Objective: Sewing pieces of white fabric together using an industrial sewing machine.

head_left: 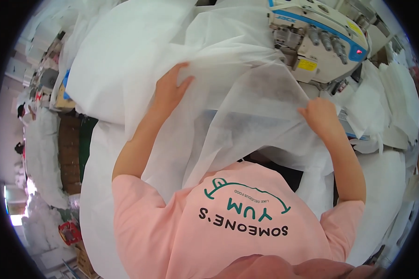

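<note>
Head view: your left hand (pixel 170 90) lies flat, fingers spread, on top of the thin white fabric sheet (pixel 237 107), while your right hand (pixel 319 114) is closed around that sheet's right edge, pinching it just below the white and blue sewing machine (pixel 319 39). The sheet drapes from the machine toward your chest. In my judgement, you should keep even tension between both hands and smooth out folds before feeding it.

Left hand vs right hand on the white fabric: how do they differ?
The left hand lies spread on the white non-woven fabric, far from the sewing machine. The right hand is curled, pinching a fabric edge just below the machine. Both are bare and touch the same sheet.
</note>
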`<state>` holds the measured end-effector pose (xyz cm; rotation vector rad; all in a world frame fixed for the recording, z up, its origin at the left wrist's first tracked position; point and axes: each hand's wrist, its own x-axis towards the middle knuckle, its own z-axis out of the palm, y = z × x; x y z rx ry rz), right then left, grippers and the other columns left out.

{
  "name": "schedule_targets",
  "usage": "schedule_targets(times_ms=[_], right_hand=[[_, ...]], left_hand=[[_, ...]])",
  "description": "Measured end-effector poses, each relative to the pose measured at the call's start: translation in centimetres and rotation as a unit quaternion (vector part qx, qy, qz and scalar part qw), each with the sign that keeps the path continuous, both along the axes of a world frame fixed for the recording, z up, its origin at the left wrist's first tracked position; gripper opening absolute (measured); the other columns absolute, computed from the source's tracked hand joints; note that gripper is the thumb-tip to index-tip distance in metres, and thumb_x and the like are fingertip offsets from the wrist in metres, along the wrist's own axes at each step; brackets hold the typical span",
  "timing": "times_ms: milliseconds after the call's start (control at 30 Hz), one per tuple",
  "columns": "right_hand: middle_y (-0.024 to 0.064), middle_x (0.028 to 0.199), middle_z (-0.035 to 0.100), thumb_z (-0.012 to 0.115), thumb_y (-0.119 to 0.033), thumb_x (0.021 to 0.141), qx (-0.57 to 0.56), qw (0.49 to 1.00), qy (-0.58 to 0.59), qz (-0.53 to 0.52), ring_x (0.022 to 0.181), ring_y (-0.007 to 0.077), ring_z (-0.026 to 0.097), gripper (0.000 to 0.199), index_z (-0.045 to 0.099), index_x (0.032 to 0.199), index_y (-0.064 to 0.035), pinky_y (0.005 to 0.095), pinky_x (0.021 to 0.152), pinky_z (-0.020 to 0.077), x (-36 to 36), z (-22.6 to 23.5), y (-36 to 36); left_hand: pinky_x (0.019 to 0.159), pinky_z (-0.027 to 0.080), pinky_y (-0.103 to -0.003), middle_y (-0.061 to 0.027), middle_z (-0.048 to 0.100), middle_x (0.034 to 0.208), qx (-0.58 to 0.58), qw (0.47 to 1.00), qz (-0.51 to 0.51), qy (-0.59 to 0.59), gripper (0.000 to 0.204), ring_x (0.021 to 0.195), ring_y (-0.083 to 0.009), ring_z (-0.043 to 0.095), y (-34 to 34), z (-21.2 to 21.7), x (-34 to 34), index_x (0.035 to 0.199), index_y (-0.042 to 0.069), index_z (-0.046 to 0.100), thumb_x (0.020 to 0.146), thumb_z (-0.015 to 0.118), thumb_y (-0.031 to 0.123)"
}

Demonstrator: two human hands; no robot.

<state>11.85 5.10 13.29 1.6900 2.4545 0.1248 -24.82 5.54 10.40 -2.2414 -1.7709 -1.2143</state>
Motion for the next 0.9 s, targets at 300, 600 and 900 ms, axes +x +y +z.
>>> schedule_targets(times_ms=[300,600,900], right_hand=[[0.0107,0.071,0.056,0.065,0.001,0.066,-0.374,0.665,0.630,-0.144,0.061,0.0254,0.054,0.011,0.065,0.077,-0.0020,0.0306,0.057,0.0450,4.0,0.5,-1.7],[0.0113,0.080,0.062,0.056,0.002,0.068,-0.078,0.945,0.222,0.225,0.075,0.0309,0.057,0.023,0.068,0.085,-0.0066,0.0310,0.069,0.0451,6.8,1.7,-5.2],[0.0070,0.086,0.066,0.059,-0.013,0.081,-0.424,0.605,0.674,-0.018,0.077,0.0082,0.057,0.018,0.067,0.091,-0.0008,0.0267,0.065,0.0449,6.7,3.6,-8.0]], left_hand=[[0.058,0.042,-0.024,-0.0061,0.059,0.073,0.043,0.988,-0.009,-0.150,0.011,0.063,-0.0152,0.054,-3.3,3.9,0.8,0.091,0.005,0.060,0.081,0.063,0.006],[0.040,0.033,-0.025,-0.0013,0.047,0.057,0.134,0.964,-0.229,-0.028,0.021,0.044,-0.0132,0.043,-13.1,10.4,16.1,0.086,0.006,0.067,0.066,0.067,0.000],[0.046,0.040,-0.028,-0.0028,0.050,0.065,0.057,0.912,-0.403,0.053,0.030,0.055,-0.0159,0.052,-17.8,6.2,26.3,0.096,0.008,0.063,0.066,0.067,0.006]])
